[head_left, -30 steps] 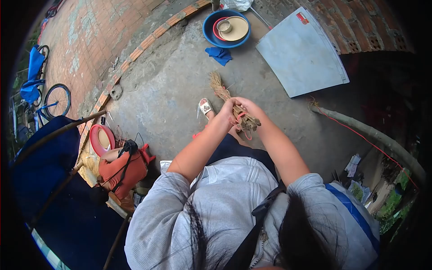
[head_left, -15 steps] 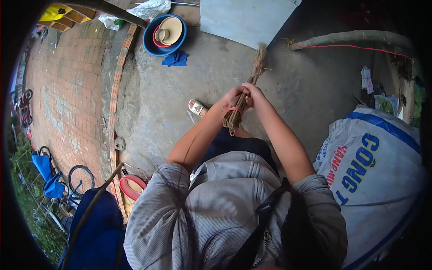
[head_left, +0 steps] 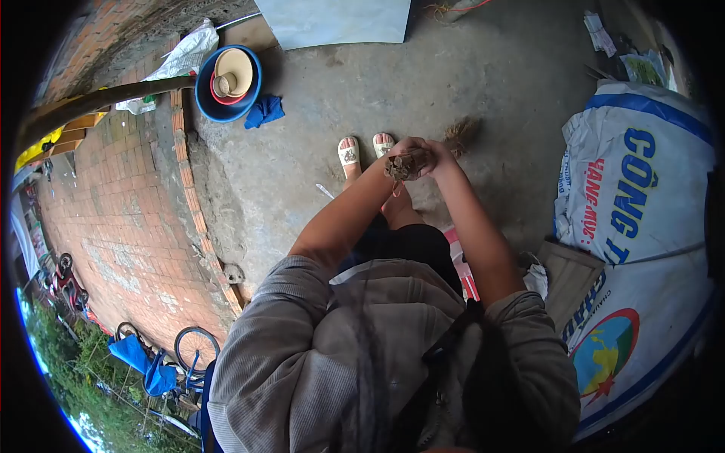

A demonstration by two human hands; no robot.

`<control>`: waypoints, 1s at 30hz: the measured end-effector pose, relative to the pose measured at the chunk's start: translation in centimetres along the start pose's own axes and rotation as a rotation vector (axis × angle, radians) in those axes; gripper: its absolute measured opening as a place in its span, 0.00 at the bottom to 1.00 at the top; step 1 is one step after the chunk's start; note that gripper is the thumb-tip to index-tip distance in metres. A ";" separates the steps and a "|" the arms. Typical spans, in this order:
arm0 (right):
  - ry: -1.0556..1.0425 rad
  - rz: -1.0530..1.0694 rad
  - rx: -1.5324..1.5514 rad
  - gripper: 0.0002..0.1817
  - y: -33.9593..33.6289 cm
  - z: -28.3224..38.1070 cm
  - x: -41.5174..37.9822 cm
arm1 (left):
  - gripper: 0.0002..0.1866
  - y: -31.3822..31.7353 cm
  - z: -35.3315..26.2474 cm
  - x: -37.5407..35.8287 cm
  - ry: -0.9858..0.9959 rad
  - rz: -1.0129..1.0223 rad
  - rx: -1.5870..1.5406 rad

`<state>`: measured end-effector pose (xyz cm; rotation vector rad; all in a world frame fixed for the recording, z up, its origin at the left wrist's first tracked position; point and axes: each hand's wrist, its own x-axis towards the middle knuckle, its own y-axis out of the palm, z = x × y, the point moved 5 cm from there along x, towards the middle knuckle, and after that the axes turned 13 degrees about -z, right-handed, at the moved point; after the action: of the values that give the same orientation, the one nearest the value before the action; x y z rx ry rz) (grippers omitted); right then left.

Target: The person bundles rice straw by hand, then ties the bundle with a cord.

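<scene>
Both forearms were extended forward and down from the grey sleeves, converging over the concrete floor. The left hand and right hand met at the cut end of a bundle of dry stalks, held end-on toward the camera just in front of the knees. Left fingers were curled closed around the left side of the bundle; right fingers were wrapped closed over its right side and top, wrist bent inward. The brushy far end of the bundle projected beyond the right hand, toward the far right. A red band on the bundle was too small to make out clearly.

Two sandalled feet stood on the floor just left of the hands. Farther left lay a blue basin holding bowls, with a blue cloth beside it. A large printed white sack stood at right, well apart from the hands.
</scene>
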<state>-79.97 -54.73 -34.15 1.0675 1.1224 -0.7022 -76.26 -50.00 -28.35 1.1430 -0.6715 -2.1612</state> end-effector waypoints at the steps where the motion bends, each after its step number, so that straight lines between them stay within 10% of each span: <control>1: 0.011 0.035 -0.027 0.10 1.7 -0.2 -0.1 | 0.06 0.0 -0.7 -1.7 0.123 -0.116 0.015; 10: -0.142 0.199 -0.281 0.08 14.2 -3.5 -1.5 | 0.06 -1.2 -4.8 -12.9 0.533 -0.254 -0.120; 12: -0.845 0.468 -0.471 0.12 15.4 -2.7 -3.7 | 0.13 -1.3 -4.3 -13.5 0.581 -0.395 -0.060; 13: -0.851 0.472 -0.482 0.12 14.8 -2.6 -2.2 | 0.13 -0.2 -3.6 -13.7 0.587 -0.383 -0.061; 15: -0.387 0.512 -0.339 0.16 14.1 -3.4 -1.1 | 0.07 1.9 -3.0 -15.1 0.872 -0.583 0.041; 16: -0.248 0.512 -0.287 0.17 14.5 -3.7 -2.9 | 0.28 1.8 -2.8 -14.8 0.799 -0.514 -0.019; 17: -0.113 0.499 -0.235 0.18 14.9 -4.0 -4.7 | 0.24 1.4 -2.9 -14.6 0.796 -0.527 -0.041; 19: -0.605 0.327 -0.433 0.13 16.9 -2.6 -11.0 | 0.15 1.0 -2.2 -14.5 0.559 -0.406 -0.036; 24: -0.123 -0.269 -0.402 0.10 8.9 -4.1 -2.1 | 0.06 -2.9 -1.9 -9.8 0.134 -0.038 -0.115; 27: -0.021 -0.227 -0.267 0.09 2.0 -4.1 9.3 | 0.06 -3.7 -2.1 -8.2 0.000 0.144 -0.172; 30: -0.055 -0.111 -0.400 0.09 11.3 -4.2 2.5 | 0.05 -5.9 -5.4 -7.2 0.076 0.239 -0.062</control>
<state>-70.81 -46.54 -33.23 0.6474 1.2191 -0.5581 -69.96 -41.66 -31.08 1.0507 -0.6665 -1.9156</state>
